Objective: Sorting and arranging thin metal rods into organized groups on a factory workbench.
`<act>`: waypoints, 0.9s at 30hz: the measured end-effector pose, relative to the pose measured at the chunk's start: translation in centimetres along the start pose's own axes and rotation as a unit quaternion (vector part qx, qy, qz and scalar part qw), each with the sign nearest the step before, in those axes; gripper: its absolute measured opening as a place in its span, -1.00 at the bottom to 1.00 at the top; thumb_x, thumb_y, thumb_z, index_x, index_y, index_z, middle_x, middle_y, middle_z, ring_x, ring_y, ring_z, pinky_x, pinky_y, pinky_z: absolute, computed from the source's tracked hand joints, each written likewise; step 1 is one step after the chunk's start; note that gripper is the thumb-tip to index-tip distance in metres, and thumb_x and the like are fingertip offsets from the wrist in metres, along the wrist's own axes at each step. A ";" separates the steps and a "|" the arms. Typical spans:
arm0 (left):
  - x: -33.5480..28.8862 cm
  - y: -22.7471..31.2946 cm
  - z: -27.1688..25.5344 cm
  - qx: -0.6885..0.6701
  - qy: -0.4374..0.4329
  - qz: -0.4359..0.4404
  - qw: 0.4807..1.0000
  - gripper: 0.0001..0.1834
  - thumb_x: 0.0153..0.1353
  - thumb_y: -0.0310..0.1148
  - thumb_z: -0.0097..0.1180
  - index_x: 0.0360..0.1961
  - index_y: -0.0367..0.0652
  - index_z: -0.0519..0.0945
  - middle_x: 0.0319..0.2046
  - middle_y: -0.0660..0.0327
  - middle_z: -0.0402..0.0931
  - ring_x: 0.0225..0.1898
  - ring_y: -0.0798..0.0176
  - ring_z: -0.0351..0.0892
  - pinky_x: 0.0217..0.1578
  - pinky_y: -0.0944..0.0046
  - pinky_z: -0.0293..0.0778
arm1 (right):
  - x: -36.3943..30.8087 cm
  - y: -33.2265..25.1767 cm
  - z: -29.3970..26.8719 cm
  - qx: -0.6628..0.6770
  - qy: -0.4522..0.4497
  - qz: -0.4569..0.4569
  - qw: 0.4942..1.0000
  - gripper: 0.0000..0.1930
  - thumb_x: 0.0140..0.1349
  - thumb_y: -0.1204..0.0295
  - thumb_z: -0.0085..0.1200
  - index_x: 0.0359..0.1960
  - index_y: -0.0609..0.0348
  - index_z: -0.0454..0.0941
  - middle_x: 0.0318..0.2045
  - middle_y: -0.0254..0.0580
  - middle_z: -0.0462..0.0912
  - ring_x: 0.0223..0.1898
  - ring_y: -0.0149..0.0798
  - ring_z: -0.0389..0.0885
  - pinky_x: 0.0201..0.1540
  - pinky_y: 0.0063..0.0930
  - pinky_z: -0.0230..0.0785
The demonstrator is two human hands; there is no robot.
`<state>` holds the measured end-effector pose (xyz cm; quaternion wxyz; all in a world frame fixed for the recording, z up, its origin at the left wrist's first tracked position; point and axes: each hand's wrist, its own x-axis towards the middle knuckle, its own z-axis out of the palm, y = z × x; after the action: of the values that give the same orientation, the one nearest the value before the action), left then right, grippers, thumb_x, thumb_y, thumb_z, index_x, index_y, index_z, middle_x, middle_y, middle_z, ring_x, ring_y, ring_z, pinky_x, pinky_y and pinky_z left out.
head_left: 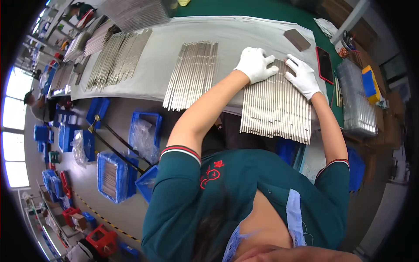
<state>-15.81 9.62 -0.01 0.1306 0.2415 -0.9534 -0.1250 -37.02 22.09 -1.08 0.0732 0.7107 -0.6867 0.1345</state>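
A row of thin silvery metal rods lies side by side in front of me, its near ends reaching past the table's edge. My left hand, in a white glove, rests at the row's far left corner with its fingers apart. Across from it, my right hand, also gloved, lies over the far right corner with fingers spread. Both touch the rods and neither grips one that I can see. Left of my left forearm is a second row of rods.
More rods lie farther left on the white-covered table. A grey block and a red-edged phone are at the right, near clear plastic trays. Blue bins stand on the floor at left. People work in the background.
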 end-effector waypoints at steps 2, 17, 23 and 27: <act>-2.1 -1.6 0.3 0.051 0.101 0.079 0.990 -0.56 0.34 0.02 -0.05 0.08 0.07 0.61 0.06 0.06 0.57 0.10 0.01 0.53 0.14 -0.02 0.39 | -0.3 -1.1 -1.6 -0.079 -0.013 -0.052 0.995 -0.45 0.27 0.11 0.11 0.26 0.04 0.48 0.38 -0.06 0.40 0.37 0.02 0.36 0.43 -0.08 0.16; -11.5 3.0 0.0 -0.018 0.058 0.286 0.956 -0.47 0.06 -0.45 0.09 0.15 -0.01 0.54 0.11 0.18 0.46 0.15 0.01 0.40 0.21 -0.06 0.33 | -13.5 -5.4 -6.1 -0.129 -0.103 -0.042 0.985 -0.41 0.15 0.44 0.01 0.31 0.02 0.43 0.40 0.07 0.35 0.43 -0.02 0.34 0.51 0.15 -0.11; -7.9 8.8 3.3 -0.128 0.178 0.340 0.914 -0.60 0.00 -0.40 0.18 -0.09 0.22 0.73 -0.50 0.28 0.38 -0.39 0.19 0.46 -0.28 0.14 0.38 | -12.1 -7.0 -5.9 -0.104 -0.119 -0.052 0.986 -0.37 0.12 0.36 0.08 0.31 0.10 0.39 0.41 -0.01 0.34 0.47 -0.08 0.26 0.51 0.13 -0.12; -6.7 9.6 3.8 -0.209 0.163 0.311 0.913 -0.65 -0.10 -0.34 0.36 -0.18 0.15 0.72 -0.50 0.25 0.49 -0.52 0.12 0.52 -0.52 0.11 0.40 | -11.4 -5.6 -5.3 0.067 -0.018 -0.103 0.992 -0.26 0.14 0.20 0.17 0.34 0.29 0.30 0.41 0.11 0.32 0.47 0.12 0.23 0.50 0.13 -0.09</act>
<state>-15.43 21.79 -1.94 0.3643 -0.0832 -0.8978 -0.2331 -32.15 34.78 1.10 0.0265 0.7832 -0.6005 0.1592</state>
